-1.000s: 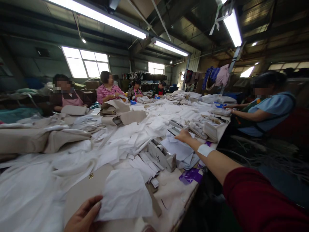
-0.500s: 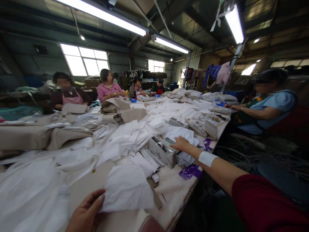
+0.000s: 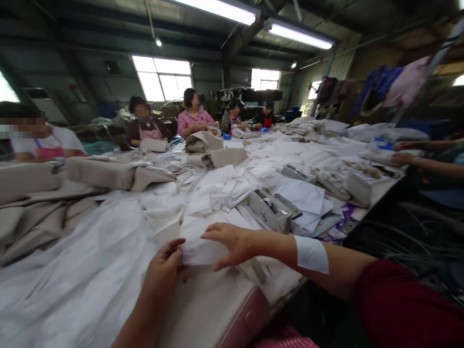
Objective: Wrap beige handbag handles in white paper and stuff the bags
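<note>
A beige handbag [image 3: 206,299] with a dark pink side lies in front of me, a small metal fitting on its body. Its flap [image 3: 166,235] is turned up, and a white paper sheet [image 3: 194,229] lies against it. My left hand [image 3: 166,263] pinches the sheet's left edge between thumb and fingers; whether it also grips the flap is hard to tell. Over the right part of the sheet, my right hand [image 3: 234,244] is open with its fingers apart. Whether it touches the paper I cannot tell.
White sheets [image 3: 119,241] cover much of the table. Beyond my right hand stands a box [image 3: 266,212] beside a grey flat object [image 3: 288,205]. Beige bags [image 3: 97,171] are piled left. Several co-workers sit around, one person's hands [image 3: 408,152] at the right edge.
My right hand has come back from the box area to the paper sheet by my left hand. The view has swung left, showing another co-worker and more of the handbag.
</note>
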A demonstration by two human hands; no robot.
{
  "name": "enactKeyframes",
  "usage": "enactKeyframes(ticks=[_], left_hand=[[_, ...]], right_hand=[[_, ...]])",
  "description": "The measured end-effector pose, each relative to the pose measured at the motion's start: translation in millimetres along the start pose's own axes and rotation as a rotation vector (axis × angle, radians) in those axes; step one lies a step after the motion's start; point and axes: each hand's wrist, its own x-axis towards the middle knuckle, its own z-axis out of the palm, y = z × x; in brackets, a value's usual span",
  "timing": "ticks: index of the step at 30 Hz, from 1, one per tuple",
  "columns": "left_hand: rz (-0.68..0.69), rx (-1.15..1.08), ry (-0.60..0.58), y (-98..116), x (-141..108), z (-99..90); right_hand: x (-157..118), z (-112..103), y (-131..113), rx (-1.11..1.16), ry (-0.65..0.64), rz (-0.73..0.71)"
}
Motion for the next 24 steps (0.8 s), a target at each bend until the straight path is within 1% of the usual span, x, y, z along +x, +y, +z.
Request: enactKeyframes(ticks=[2, 4, 5, 8, 10, 11, 12, 13, 14, 15, 16, 17, 18, 19, 20, 22, 24], left_hand=[[-0.036, 0.102, 0.006, -3.6, -3.2, -6.9], [-0.064, 0.206, 0.017, -8.7, -4.7, -14.0], [-0.071, 0.252, 0.015, -11.1, -5.5, -16.9], [-0.070, 0.353, 0.005, -13.9, -9.3, -19.6], [-0.055, 0.425, -0.016, -12.6, -10.6, -18.0], [-0.044, 0.486, -0.035, -11.8, -9.9, -17.3], [-0.031, 0.559, -0.056, -11.3, -8.3, -17.1], [-0.021, 0.635, -0.079, -11.4, -5.9, -17.6], [-0.015, 0.697, -0.093, -12.2, -3.0, -18.7], [-0.015, 0.740, -0.105, -13.6, 0.0, -20.4], [-0.022, 0.759, -0.110, -15.4, 2.9, -22.5], [-0.038, 0.761, -0.108, -17.4, 5.4, -24.7], [-0.056, 0.755, -0.105, -19.2, 7.5, -26.8], [-0.072, 0.747, -0.103, -20.8, 9.2, -28.5], [-0.088, 0.743, -0.102, -22.0, 10.6, -29.6], [-0.108, 0.739, -0.097, -23.3, 13.1, -30.5], [-0.118, 0.743, -0.097, -24.2, 16.1, -30.2]], right_hand=[[3.6, 6.4, -2.7, -0.084, -0.118, -0.151], [5.4, 12.8, 0.8, -0.134, -0.199, -0.236], [5.5, 16.8, 2.5, -0.154, -0.210, -0.255], [2.3, 30.8, 1.5, -0.190, -0.185, -0.240], [-0.5, 36.7, 0.0, -0.175, -0.167, -0.272], [-1.7, 36.3, 1.7, -0.142, -0.134, -0.297], [-3.4, 32.8, 6.2, -0.099, -0.071, -0.311], [-6.3, 25.5, 13.9, -0.055, 0.021, -0.302], [-11.2, 14.3, 24.9, -0.028, 0.135, -0.258], [-18.6, -0.3, 38.9, -0.035, 0.257, -0.167], [-28.9, -17.6, 55.4, -0.080, 0.359, -0.026], [-42.0, -36.3, 73.5, -0.158, 0.431, 0.137], [-57.5, -54.7, 92.3, -0.262, 0.461, 0.373], [-74.6, -71.4, 110.8, -0.356, 0.416, 0.616], [-92.6, -85.2, 127.9, -0.384, 0.396, 0.729], [-127.0, -100.6, 155.5, -0.396, 0.328, 0.844], [-153.9, -100.2, 173.4, -0.382, 0.246, 0.891]])
